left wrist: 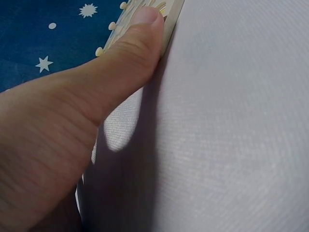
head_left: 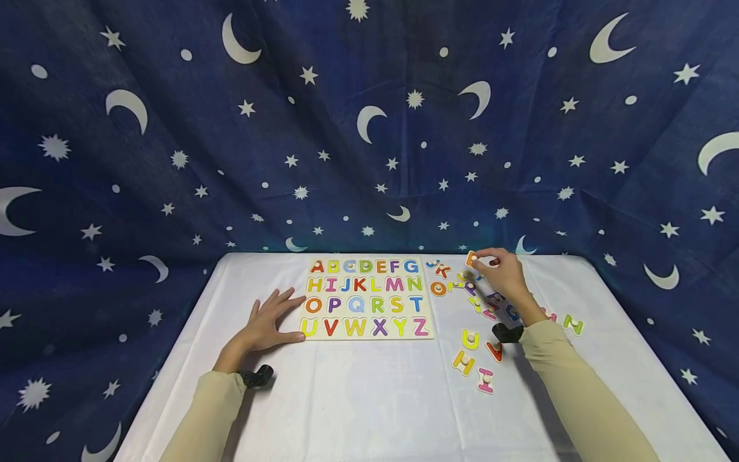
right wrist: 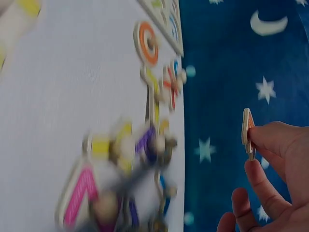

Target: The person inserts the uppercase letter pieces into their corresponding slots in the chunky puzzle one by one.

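My right hand (head_left: 505, 276) pinches an orange letter piece (head_left: 471, 258) between thumb and finger, raised above the table's far edge. In the right wrist view the piece (right wrist: 247, 128) is seen nearly edge-on, so its letter cannot be read. My left hand (head_left: 265, 324) lies with fingers spread at the left side of the wooden alphabet board (head_left: 381, 314). Its fingertips and thumb (left wrist: 130, 46) touch the board's edge. Knobbed pieces stand in the top row at A (head_left: 317, 266), and in the neighbouring B, C and D places.
Right of the board lie several loose knobbed letters, among them an orange O (head_left: 439, 289), yellow U (head_left: 470, 339), red V (head_left: 494, 351), yellow H (head_left: 464, 363), pink I (head_left: 485, 380) and green N (head_left: 573, 325). Some overlap under my right hand. A starry blue cloth (head_left: 369, 160) hangs behind the white table.
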The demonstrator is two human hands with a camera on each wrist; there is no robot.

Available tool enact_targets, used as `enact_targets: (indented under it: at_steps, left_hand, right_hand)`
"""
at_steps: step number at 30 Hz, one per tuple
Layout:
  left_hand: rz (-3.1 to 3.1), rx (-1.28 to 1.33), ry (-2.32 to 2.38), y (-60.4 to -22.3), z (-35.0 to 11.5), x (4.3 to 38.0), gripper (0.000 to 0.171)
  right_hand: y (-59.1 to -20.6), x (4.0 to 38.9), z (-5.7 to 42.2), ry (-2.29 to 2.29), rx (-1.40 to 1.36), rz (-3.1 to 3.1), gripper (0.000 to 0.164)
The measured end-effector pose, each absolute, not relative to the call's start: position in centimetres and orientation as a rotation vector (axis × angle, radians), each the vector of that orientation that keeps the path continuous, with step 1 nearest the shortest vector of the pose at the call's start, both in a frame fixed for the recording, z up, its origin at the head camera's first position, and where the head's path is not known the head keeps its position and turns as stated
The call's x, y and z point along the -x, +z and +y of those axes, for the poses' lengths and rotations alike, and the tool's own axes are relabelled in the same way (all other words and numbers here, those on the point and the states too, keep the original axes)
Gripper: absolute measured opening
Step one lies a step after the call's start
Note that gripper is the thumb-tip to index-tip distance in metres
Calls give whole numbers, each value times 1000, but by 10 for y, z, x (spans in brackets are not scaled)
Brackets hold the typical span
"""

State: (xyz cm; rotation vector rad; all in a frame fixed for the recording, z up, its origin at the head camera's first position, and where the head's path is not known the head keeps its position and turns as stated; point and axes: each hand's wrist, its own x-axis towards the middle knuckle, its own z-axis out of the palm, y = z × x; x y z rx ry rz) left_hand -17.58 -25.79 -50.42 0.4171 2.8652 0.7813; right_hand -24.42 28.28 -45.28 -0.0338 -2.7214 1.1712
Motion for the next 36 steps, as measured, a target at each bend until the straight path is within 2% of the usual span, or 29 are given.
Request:
enact_targets:
  at_steps: [21,36]
  left_hand:
    - [2879,-404,793,-504,-261,174,94]
    - [2893,-447,797,-509,-262,177,93]
  right_hand:
    - [-455,275,163,1337,-153,-2739,21]
    - [-479,294,112,1355,-212,-2759,18]
